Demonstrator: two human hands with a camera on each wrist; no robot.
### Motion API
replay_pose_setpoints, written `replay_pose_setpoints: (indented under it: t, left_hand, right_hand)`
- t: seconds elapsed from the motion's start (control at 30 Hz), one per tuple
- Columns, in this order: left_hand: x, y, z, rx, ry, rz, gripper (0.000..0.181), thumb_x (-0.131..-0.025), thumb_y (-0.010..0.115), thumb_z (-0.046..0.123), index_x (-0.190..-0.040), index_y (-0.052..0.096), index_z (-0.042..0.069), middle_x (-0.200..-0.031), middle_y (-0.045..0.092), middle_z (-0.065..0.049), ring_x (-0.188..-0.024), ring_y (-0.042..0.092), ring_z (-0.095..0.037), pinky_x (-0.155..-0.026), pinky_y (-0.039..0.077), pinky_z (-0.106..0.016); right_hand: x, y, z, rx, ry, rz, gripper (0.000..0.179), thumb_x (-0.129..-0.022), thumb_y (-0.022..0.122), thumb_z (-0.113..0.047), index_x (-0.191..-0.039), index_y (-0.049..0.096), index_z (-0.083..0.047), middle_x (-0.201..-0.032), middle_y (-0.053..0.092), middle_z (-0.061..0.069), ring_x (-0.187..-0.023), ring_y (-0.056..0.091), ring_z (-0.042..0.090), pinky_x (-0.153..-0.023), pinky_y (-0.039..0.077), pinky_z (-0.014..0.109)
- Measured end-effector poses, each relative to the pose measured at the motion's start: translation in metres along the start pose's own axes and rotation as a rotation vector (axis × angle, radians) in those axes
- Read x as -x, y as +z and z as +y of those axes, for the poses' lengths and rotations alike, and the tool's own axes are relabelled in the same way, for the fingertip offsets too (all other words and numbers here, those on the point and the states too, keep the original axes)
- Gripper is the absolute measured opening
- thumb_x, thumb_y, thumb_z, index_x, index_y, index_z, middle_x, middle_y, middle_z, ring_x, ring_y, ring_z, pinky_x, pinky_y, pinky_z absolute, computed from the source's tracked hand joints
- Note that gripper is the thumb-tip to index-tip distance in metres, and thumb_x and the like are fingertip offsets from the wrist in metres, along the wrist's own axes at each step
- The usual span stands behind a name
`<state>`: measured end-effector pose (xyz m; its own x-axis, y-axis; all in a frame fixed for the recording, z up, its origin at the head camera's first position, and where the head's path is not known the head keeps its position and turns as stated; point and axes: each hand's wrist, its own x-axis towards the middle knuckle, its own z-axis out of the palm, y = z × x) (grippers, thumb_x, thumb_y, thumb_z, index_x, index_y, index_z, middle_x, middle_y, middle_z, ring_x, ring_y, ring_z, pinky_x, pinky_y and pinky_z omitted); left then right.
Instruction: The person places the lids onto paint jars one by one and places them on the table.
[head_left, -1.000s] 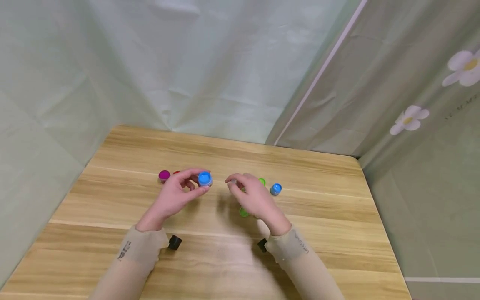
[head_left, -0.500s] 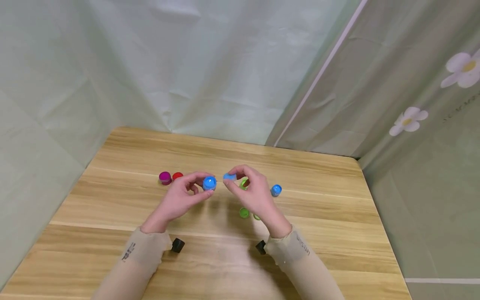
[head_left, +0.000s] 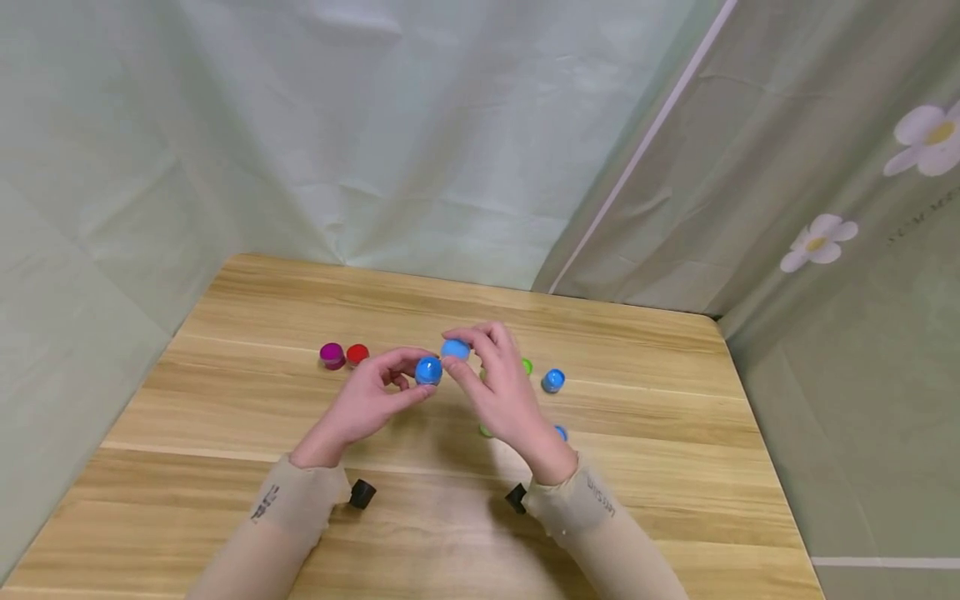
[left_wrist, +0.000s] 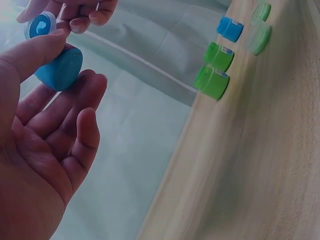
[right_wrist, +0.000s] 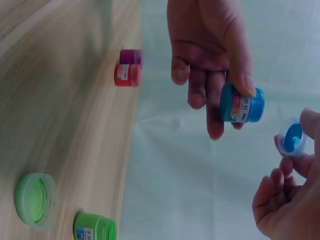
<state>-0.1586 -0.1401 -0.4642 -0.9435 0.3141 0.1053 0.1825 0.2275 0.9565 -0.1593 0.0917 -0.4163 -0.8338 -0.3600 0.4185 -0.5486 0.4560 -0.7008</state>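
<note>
My left hand [head_left: 360,404] holds a small paint jar [head_left: 428,371] between thumb and fingers, raised above the table. The jar has no lid on, and glossy blue paint shows at its mouth. Its printed label faces the right wrist camera [right_wrist: 242,107]. Close beside it, my right hand [head_left: 506,396] pinches a round translucent lid [head_left: 455,350] by its edge. In the left wrist view, a blob of blue paint clings inside the lid [left_wrist: 41,26]. Lid and jar are apart, with a small gap between them.
A purple jar [head_left: 332,357] and a red jar [head_left: 357,354] stand to the left on the wooden table [head_left: 450,550]. Right of my hands are a blue jar [head_left: 553,381], green jars [left_wrist: 212,82] and green lids [left_wrist: 258,37], partly hidden from the head view. A curtain [head_left: 420,167] hangs behind.
My left hand has moved slightly right with the jar. My right hand has risen a little and turned the lid into view, bringing it nearer the jar. The red jar is now uncovered.
</note>
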Motion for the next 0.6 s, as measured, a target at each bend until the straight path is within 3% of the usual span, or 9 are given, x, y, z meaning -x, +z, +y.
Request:
replay_pose_setpoints:
  t: [0.23, 0.4, 0.6]
  left_hand:
    - [0.000, 0.002, -0.001, 0.017, -0.003, 0.002, 0.041, -0.096, 0.084, 0.017, -0.134, 0.071, 0.013, -0.113, 0.075, -0.001, -0.102, 0.064, -0.027, -0.079, 0.051, -0.028]
    - [0.000, 0.004, -0.002, 0.016, 0.000, 0.007, 0.044, -0.095, 0.084, 0.015, -0.136, 0.069, 0.009, -0.115, 0.076, -0.002, -0.101, 0.066, -0.026, -0.077, 0.050, -0.026]
    - [0.000, 0.005, 0.000, 0.032, -0.001, -0.005, 0.041, -0.094, 0.086, 0.013, -0.131, 0.068, 0.011, -0.117, 0.079, 0.001, -0.096, 0.066, -0.024, -0.075, 0.045, -0.027]
  right_hand:
    - [-0.001, -0.003, 0.001, 0.047, -0.018, -0.041, 0.035, -0.107, 0.069, -0.031, -0.138, 0.069, -0.016, -0.121, 0.057, 0.000, -0.113, 0.051, 0.021, -0.091, 0.046, 0.039]
    - [-0.001, -0.008, 0.000, 0.112, -0.060, -0.141, 0.038, -0.106, 0.070, -0.030, -0.141, 0.066, -0.015, -0.125, 0.059, 0.002, -0.120, 0.052, 0.023, -0.094, 0.048, 0.040]
    - [-0.003, -0.013, -0.004, 0.261, -0.166, -0.259, 0.038, -0.108, 0.068, -0.026, -0.145, 0.065, -0.018, -0.131, 0.059, 0.004, -0.118, 0.052, 0.024, -0.095, 0.048, 0.039]
